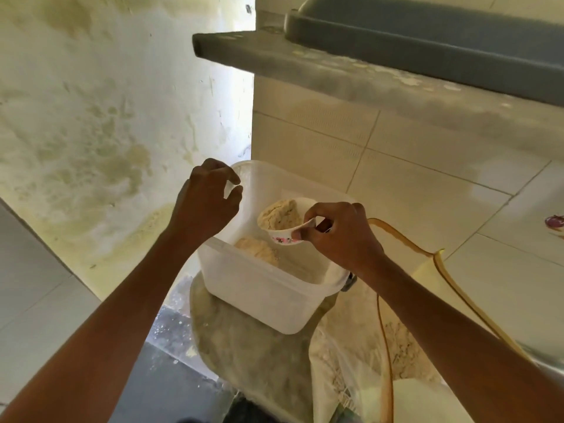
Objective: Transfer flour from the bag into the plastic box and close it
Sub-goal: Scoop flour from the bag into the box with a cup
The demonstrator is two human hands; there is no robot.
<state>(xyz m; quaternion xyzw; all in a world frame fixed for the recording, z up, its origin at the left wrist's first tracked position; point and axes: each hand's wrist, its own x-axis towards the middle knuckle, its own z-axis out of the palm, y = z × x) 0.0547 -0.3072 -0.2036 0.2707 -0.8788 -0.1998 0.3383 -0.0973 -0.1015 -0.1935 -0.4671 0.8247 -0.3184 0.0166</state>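
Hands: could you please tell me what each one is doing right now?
Left hand: open, fingers loosely curled, holding nothing.
Right hand: holding flour-filled cup.

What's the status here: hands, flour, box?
Right hand gripping flour-filled cup over open plastic box. Left hand at box's far rim, fingers curled, contact unclear. Small flour mound inside. Nothing blocking.
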